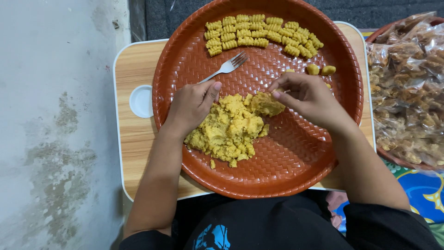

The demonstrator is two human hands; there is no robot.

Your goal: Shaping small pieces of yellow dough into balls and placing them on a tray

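Note:
A large round brown woven-pattern tray (286, 162) rests on a small wooden lap table (138, 134). A heap of crumbly yellow dough (229, 127) lies in the tray's middle. My left hand (192, 104) grips the handle of a metal fork (230, 66), whose tines point toward the far side. My right hand (307, 95) pinches at a lump of dough (267, 104) at the heap's right edge. Several ridged, shaped yellow pieces (259, 34) lie in rows at the tray's far side, and two small smooth pieces (320, 70) sit near my right hand.
A second tray at the right holds clear plastic bags of brown snacks (407, 88). A round white recess (141, 101) sits in the table's left part. A stained grey wall or floor (55, 125) fills the left. A colourful mat (425, 194) shows at lower right.

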